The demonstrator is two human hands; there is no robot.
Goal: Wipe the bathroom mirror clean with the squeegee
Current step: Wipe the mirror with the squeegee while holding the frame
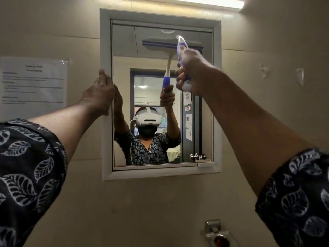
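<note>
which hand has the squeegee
The right hand grips the squeegee by its handle; the left hand only holds the mirror by its left edge.

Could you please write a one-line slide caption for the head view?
The right hand holds the squeegee near the top of the bathroom mirror while the left hand grips its left edge.

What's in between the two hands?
Only bare mirror, seen in the head view: the left hand grips its edge, the right hand holds the squeegee.

A bright strip light (199,1) glares overhead; the walls look dim, edges bow, fine detail is soft.
</note>
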